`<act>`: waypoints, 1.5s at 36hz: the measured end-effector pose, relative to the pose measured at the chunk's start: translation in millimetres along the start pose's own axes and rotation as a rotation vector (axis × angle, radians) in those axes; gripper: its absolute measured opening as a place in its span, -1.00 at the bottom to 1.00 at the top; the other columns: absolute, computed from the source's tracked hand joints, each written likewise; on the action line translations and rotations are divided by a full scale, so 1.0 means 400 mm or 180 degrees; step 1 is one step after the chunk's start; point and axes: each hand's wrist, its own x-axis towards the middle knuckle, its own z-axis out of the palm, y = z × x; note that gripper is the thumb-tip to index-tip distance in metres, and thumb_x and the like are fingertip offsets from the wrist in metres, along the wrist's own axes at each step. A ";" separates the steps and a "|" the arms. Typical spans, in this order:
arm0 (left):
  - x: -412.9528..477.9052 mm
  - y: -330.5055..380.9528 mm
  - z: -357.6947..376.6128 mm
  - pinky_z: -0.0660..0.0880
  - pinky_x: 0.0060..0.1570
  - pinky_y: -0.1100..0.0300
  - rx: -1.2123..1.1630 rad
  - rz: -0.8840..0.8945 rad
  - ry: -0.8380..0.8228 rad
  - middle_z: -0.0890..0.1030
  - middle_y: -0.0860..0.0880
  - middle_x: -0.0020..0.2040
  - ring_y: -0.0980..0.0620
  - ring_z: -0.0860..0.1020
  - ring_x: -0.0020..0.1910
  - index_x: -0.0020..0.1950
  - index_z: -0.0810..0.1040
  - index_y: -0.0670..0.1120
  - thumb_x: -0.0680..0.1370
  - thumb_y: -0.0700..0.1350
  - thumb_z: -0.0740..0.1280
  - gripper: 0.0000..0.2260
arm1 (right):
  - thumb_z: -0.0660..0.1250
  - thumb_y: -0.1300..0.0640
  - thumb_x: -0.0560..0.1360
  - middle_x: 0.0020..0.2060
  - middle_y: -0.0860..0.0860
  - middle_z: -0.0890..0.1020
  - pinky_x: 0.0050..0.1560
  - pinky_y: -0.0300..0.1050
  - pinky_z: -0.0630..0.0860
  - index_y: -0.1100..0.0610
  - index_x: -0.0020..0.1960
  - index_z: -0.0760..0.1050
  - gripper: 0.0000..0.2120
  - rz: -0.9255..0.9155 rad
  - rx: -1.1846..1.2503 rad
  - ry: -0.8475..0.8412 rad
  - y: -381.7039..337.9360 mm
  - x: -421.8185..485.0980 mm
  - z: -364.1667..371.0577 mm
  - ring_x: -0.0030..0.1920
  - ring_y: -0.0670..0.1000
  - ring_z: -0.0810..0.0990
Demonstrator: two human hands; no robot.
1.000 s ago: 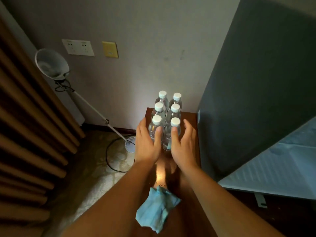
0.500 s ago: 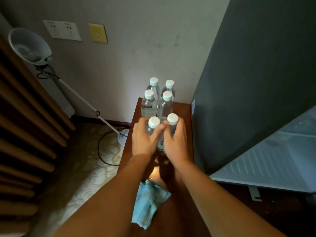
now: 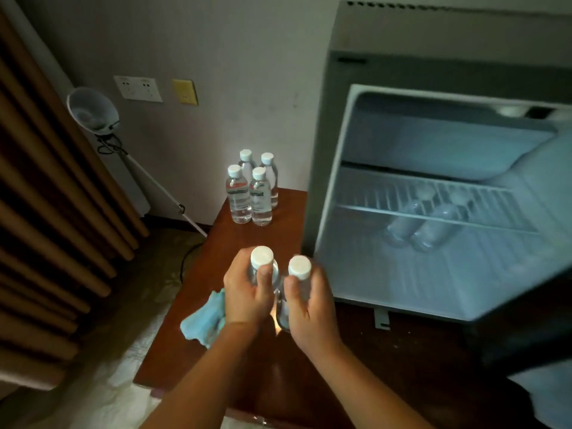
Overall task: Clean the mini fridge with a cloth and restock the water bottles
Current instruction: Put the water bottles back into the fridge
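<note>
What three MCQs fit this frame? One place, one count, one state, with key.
1. Where does the blue cloth lie?
A. on the wooden table, near its left edge
B. on the fridge shelf
C. on the floor

2. How many water bottles stand at the table's back end by the wall?
A. two
B. four
C. six

3. What state is the mini fridge in?
A. shut
B. open, its inside on show
C. lying on its side

Key:
1 A, the cloth lies crumpled on the tabletop close to the left edge.
2 B, four white-capped bottles stand upright in a cluster there.
3 B, the lit inside and its wire shelf are in plain view.
</note>
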 end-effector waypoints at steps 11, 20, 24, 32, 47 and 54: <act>-0.092 0.132 0.254 0.33 -0.17 0.44 -0.0209 0.0294 -0.0305 0.49 0.17 -0.19 0.28 0.49 -0.19 -0.06 0.47 0.02 0.62 0.38 0.07 -0.54 | 0.21 -0.20 0.55 0.05 -0.04 0.55 -0.02 -0.48 0.39 0.06 0.21 0.40 -0.61 -0.0171 -0.0154 0.0634 0.065 0.041 -0.269 0.05 -0.24 0.54; -0.038 0.042 0.431 0.33 -0.22 0.38 -0.0352 -0.0080 -0.0236 0.48 0.15 -0.23 0.19 0.47 -0.23 -0.09 0.39 0.10 0.55 0.46 0.06 -0.55 | 0.29 -0.09 0.60 0.15 0.01 0.51 0.12 -0.40 0.38 0.14 0.30 0.41 -0.61 -0.0308 -0.0268 0.0795 0.190 0.189 -0.293 0.16 -0.21 0.48; 0.006 0.003 0.484 0.36 -0.19 0.34 -0.0314 -0.0147 -0.0172 0.55 0.14 -0.18 0.19 0.53 -0.18 -0.02 0.46 0.12 0.53 0.48 0.03 -0.52 | 0.21 -0.14 0.60 0.24 0.01 0.48 0.21 -0.38 0.38 0.15 0.40 0.37 -0.50 -0.0522 -0.0283 0.0928 0.237 0.246 -0.273 0.25 -0.14 0.46; 0.101 -0.022 0.558 0.40 0.06 0.34 -0.0537 -0.0297 -0.0204 0.54 0.30 -0.03 0.42 0.50 0.03 0.06 0.37 0.43 0.54 0.30 0.15 -0.89 | 0.15 -0.20 0.60 0.21 -0.06 0.30 0.29 -0.22 0.37 0.08 0.33 0.31 -0.55 -0.0629 -0.0295 0.1214 0.280 0.364 -0.243 0.28 -0.04 0.38; 0.195 -0.046 0.646 0.47 0.29 -0.11 -0.0630 -0.0733 -0.0155 0.62 -0.13 0.21 -0.09 0.58 0.22 0.24 0.56 -0.15 0.50 0.19 0.26 -0.50 | 0.13 -0.05 0.63 0.44 0.00 0.26 0.56 0.18 0.16 0.14 0.48 0.25 -0.52 -0.0588 -0.0388 0.1079 0.329 0.486 -0.229 0.55 0.10 0.19; 0.202 -0.044 0.647 0.49 0.28 -0.13 -0.0687 -0.0746 -0.0257 0.60 -0.12 0.20 -0.10 0.58 0.21 0.26 0.52 -0.13 0.48 0.26 0.31 -0.45 | 0.21 0.06 0.66 0.42 -0.15 0.21 0.56 0.19 0.15 0.25 0.44 0.31 -0.58 -0.0986 -0.0487 0.1430 0.338 0.494 -0.221 0.53 -0.19 0.10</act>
